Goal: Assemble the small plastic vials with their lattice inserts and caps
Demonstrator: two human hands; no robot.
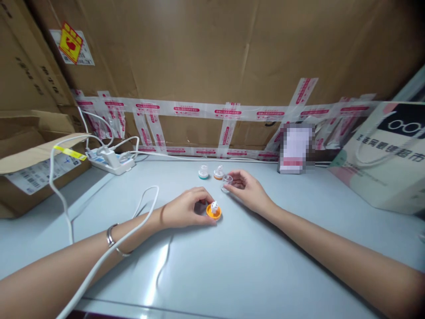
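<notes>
Between the thumb and fingers of my left hand (187,208) is a round orange base with a small white figure (214,212) standing on it, low at the tabletop. A small clear plastic cup (227,182) is pinched in my right hand (248,189), a little farther back and to the right. Just beyond the cup stand two similar small round pieces with white tops: one has an orange rim (218,172), the other a teal rim (203,172). Fine details of the white figures are too small to make out.
A white cable (109,252) loops over my left forearm. At the left stand an open cardboard box (43,173) and a power strip (111,161) with plugs. A blurred-out phone-like screen (296,148) leans against the large taped carton (199,57); a paper bag (381,164) stands right.
</notes>
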